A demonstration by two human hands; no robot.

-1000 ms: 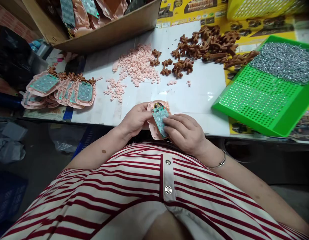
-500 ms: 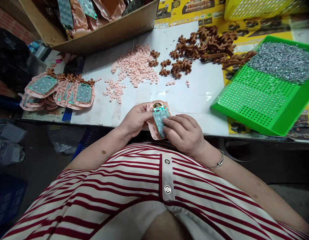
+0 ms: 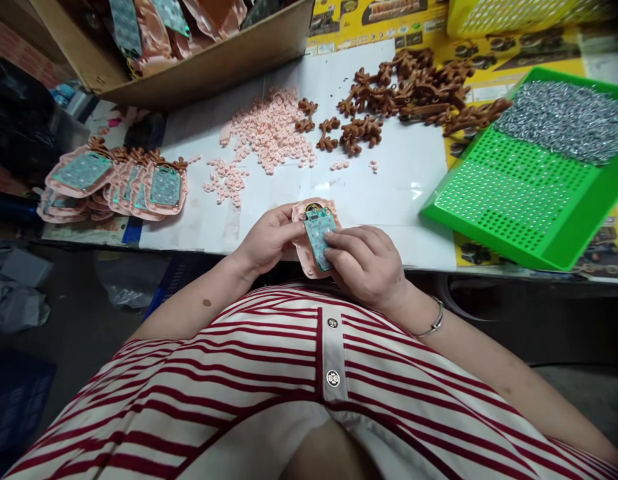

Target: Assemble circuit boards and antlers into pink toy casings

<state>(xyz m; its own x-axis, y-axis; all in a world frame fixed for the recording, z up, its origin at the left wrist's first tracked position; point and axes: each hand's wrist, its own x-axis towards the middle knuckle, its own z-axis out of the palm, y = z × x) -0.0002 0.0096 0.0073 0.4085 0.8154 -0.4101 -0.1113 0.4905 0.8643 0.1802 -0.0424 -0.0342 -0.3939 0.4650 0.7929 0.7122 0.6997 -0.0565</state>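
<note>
A pink plastic shell (image 3: 305, 257) is held in front of me at the table's near edge. On it lies a green circuit board (image 3: 319, 233) with grey round pads, and dark and yellow wires show at its top end. My left hand (image 3: 270, 241) grips the shell's left side, thumb on top near the board's edge. Fingers of my right hand (image 3: 369, 263) are bent over the right side, their tips on the board and edge. The right thumb is hidden.
Small pink plastic pieces (image 3: 276, 133) and brown bone-shaped parts (image 3: 409, 87) lie beyond my hands. At right sits a green perforated tray (image 3: 499, 193) of metal screws (image 3: 563, 120). Shells with boards (image 3: 163, 187) are stacked left, below a cardboard box (image 3: 213, 67).
Both hands keep their hold on the shell and board, with only a slight shift of the board's tilt. The whole view has moved a little.
</note>
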